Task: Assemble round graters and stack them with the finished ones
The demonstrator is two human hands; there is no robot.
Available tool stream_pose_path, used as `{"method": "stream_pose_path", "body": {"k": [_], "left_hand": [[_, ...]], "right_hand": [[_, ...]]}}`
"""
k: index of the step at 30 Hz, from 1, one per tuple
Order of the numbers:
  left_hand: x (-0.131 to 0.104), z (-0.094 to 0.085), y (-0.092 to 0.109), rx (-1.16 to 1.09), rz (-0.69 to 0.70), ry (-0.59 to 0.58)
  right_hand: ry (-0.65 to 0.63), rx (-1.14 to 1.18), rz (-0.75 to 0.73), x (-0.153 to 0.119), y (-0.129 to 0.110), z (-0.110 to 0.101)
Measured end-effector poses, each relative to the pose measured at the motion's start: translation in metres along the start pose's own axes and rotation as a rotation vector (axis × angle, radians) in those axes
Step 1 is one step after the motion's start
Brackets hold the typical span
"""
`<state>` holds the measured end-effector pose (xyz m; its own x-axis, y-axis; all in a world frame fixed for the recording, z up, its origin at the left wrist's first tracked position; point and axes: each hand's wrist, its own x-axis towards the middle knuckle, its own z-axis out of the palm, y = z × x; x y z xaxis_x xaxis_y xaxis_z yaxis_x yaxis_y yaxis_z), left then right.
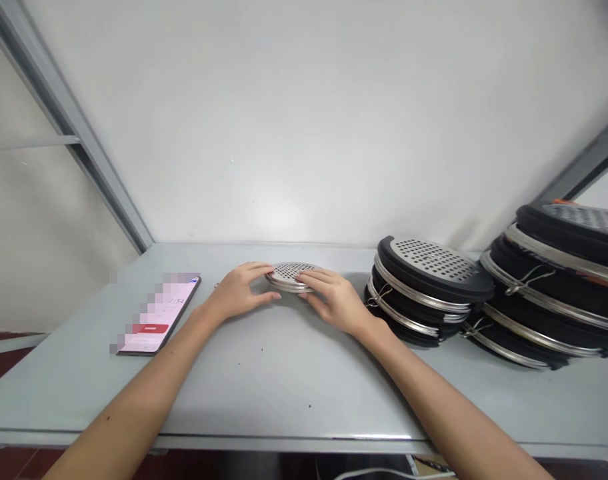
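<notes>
A small, flat, round perforated metal disc [290,272] with a shiny rim lies near the back of the grey shelf. It may be more than one layer thick; I cannot tell how many. My left hand [241,291] grips its left edge, with the fingertips at the rim and the thumb lower at the front. On the right side, my right hand [337,299] has its fingers over the top and its thumb under the front rim. The disc's right part is hidden behind those fingers.
To the right stands a stack of black-rimmed perforated discs [434,263] with metal bands and wire clasps. A larger similar stack [574,233] is at the far right. A phone [167,313] with a lit screen lies left on the grey shelf [264,393], against a pale back wall.
</notes>
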<state>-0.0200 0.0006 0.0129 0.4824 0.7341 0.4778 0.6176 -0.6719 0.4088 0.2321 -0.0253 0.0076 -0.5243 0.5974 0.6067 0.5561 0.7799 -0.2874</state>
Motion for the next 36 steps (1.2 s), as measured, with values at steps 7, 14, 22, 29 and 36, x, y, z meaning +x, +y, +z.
{"method": "stream_pose_path", "body": {"k": [7,14,22,29,36], "left_hand": [[-0.002,0.009,-0.002,0.114,0.053,-0.072],[-0.003,0.015,-0.004,0.125,0.025,-0.040],[-0.006,0.012,0.007,0.092,-0.037,-0.193],[-0.006,0.013,0.007,0.084,-0.053,-0.212],[-0.005,0.023,0.005,0.028,-0.033,-0.129]], "right_hand": [[-0.070,-0.032,0.042,-0.001,-0.003,0.003],[-0.058,-0.078,0.040,-0.002,-0.001,0.008],[-0.144,-0.140,0.064,-0.004,0.000,0.010],[-0.178,-0.092,0.079,-0.004,-0.006,0.006],[-0.036,-0.052,-0.014,0.020,-0.021,-0.009]]}}
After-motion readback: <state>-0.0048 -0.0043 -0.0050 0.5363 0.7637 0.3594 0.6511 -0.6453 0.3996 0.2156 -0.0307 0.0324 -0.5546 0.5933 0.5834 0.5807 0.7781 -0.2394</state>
